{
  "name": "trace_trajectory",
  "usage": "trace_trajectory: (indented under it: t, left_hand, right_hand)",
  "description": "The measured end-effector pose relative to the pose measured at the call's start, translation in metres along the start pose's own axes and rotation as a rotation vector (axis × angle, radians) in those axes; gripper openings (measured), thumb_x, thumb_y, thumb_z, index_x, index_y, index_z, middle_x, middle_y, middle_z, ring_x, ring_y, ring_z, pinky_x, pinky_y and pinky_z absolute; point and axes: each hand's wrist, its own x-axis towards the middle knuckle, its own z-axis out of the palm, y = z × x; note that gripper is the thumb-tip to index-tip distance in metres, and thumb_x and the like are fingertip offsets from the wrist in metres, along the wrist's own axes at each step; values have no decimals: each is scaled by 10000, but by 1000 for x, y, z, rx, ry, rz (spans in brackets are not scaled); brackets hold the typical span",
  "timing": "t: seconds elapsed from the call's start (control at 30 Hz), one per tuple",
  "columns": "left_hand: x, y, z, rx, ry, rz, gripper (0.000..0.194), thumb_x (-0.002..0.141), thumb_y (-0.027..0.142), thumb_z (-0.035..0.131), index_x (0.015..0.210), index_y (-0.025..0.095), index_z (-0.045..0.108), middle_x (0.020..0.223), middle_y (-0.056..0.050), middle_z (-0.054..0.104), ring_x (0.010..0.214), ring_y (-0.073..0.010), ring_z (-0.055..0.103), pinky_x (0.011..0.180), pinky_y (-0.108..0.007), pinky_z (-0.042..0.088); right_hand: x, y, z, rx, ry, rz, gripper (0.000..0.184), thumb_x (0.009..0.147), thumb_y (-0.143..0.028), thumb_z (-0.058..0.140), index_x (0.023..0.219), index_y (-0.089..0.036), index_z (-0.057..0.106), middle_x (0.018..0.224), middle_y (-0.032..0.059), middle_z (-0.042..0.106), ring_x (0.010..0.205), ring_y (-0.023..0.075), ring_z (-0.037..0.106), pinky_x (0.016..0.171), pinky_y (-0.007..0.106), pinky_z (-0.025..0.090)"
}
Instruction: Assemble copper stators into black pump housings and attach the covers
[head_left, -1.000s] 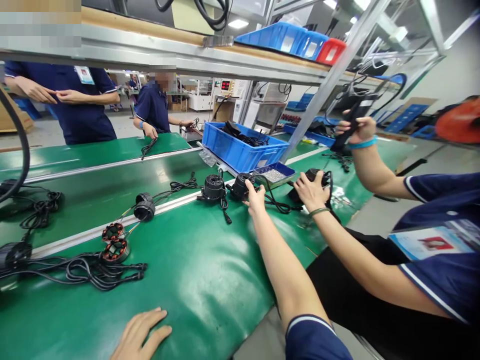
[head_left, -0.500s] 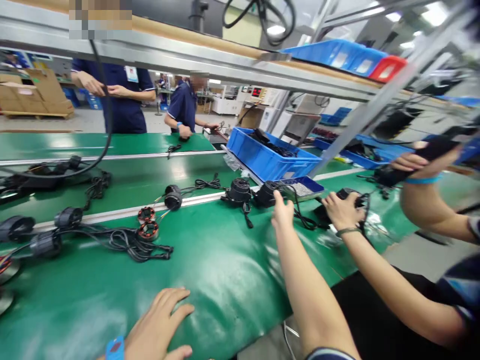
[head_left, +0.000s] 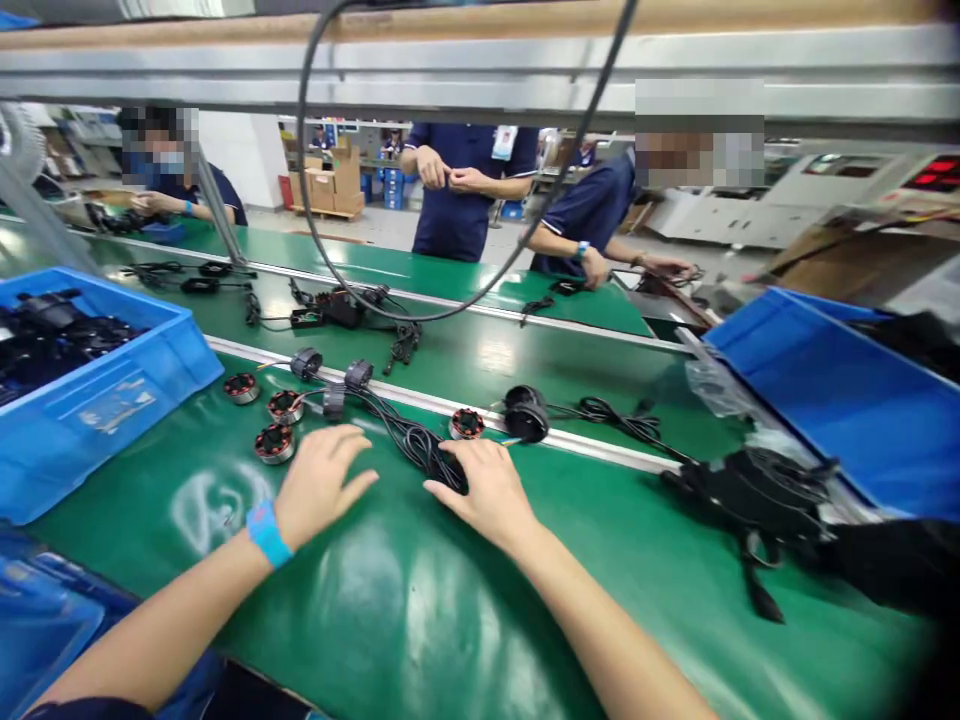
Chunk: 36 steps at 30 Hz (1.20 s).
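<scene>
My left hand [head_left: 319, 483] lies open and flat on the green belt [head_left: 420, 590], a blue band on its wrist. My right hand [head_left: 486, 490] rests on a bundle of black cables [head_left: 416, 445], fingers spread over its end. Just beyond lie several round copper-wound motor stators [head_left: 274, 442], another stator [head_left: 466, 424] and black round motor housings [head_left: 525, 413] wired to the cables.
A blue bin [head_left: 90, 390] of black parts stands at the left, another blue bin [head_left: 832, 395] at the right. Black motors with cords [head_left: 757, 490] lie at the right. Three people work across the far belt [head_left: 465, 280]. A black cable [head_left: 450, 300] hangs from overhead.
The view swung left, away from the neighbouring worker. My right hand came back from the far motors onto the cable bundle. My left hand moved forward on the belt.
</scene>
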Motion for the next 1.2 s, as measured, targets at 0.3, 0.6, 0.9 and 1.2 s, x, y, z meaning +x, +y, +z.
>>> trace_trajectory:
  t: [0.3,0.6,0.9,1.2]
  left_hand:
    - [-44,-122,-34,152,-167,-337,245,948,436,614,1037,208,621,1030,-74,680,1005,-289,605,872,-436,464]
    - [-59,-149,-51,-197,-318,-47,300,1063,334,407,1183,264,673,1251,-67,636,1303,-228,522,1057,-365,465]
    - [-43,-70,-38,-303,-468,206,395,1027,108,393,1094,285,740,1126,-74,643,1189,-242,521,999,-396,492]
    - [-41,-71,-58,-513,-365,32,255,1037,250,525,1177,262,738,1293,-70,624,1247,-188,581,1076,-343,493]
  right_hand:
    - [43,-47,47,-242,-107,-58,262,813,-75,563,1048,-106,674,892,121,647,888,291,569,871,447,423]
    - [-67,-42,-58,164,-106,-9,292,897,-89,348,1052,-179,578,854,2,660,688,107,631,663,210,486]
    - [-155,-3,-85,259,-526,403,540,1022,-577,440,645,-192,479,575,-16,438,524,114,426,524,229,384]
    - [-93,-1,-67,500,-551,258,293,1019,-464,533,973,-283,759,979,24,722,870,156,703,794,239,549]
